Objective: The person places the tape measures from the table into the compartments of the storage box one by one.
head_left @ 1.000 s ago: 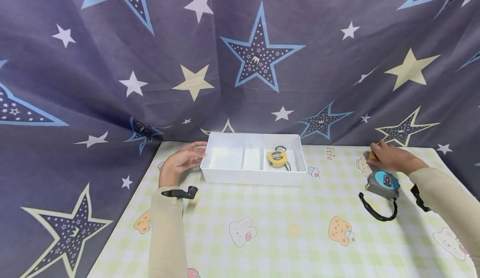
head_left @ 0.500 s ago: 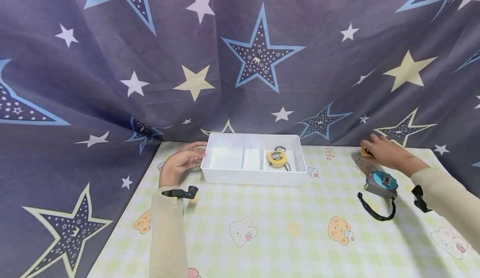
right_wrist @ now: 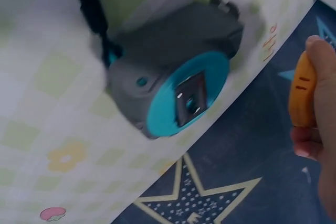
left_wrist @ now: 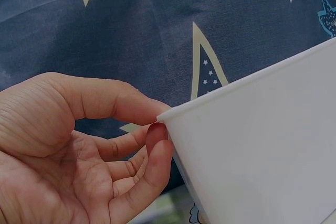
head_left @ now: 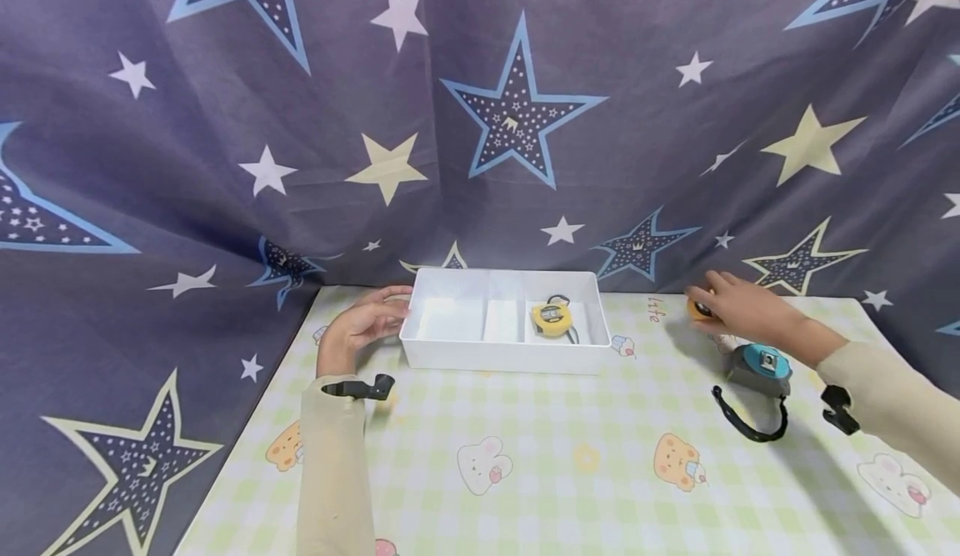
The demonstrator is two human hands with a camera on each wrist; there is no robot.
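Note:
My left hand [head_left: 371, 323] touches the left end of a white divided box [head_left: 502, 355]. In the left wrist view its fingertips meet the outside corner just under the rim, loosely bent. My right hand [head_left: 757, 310] pinches a small orange tape measure [right_wrist: 302, 93] above the table's far right side; fingers cover much of it. Below that wrist lies a larger grey and teal tape measure [head_left: 765, 364] with a black strap. A yellow tape measure [head_left: 552, 319] sits in the box's right compartment.
The table [head_left: 562, 506] wears a green checked cloth with cartoon prints. Behind it and at the left hangs a dark curtain [head_left: 337, 56] with stars. Two thin dividers split the box.
My right hand has moved left with the orange tape measure, off the spot beyond the grey and teal one. My left hand and the box stay put.

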